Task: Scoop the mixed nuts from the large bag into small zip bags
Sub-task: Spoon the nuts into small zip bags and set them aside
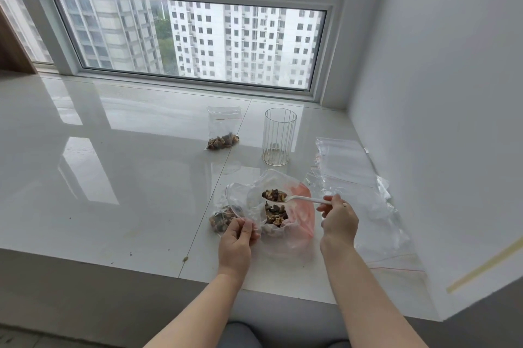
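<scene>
1. Your right hand (338, 216) pinches the handle end of a white plastic spoon (300, 199), fingers curled round it. The spoon bowl points left and carries a heap of mixed nuts (274, 195).
2. The loaded spoon hangs over the open mouth of the large bag (294, 223), a clear bag with a pinkish tint on its right side. More nuts sit in the bottom of it, right under the spoon.
3. Your left hand (237, 237) grips the near edge of a small zip bag (233, 206), thumb and fingers curled on the plastic. Its mouth is held open just left of the spoon bowl, touching the large bag.
4. Some nuts already lie in that small bag, left of your left hand's fingers.
5. A second small bag (223, 132) with nuts at its bottom lies farther back on the white ledge (113, 177), well apart from both hands.
6. A ribbed clear glass (279, 136) stands upright just right of that bag, behind the large bag.
7. A pile of unused clear zip bags (359, 177) lies right of your right hand, beside the wall.
</scene>
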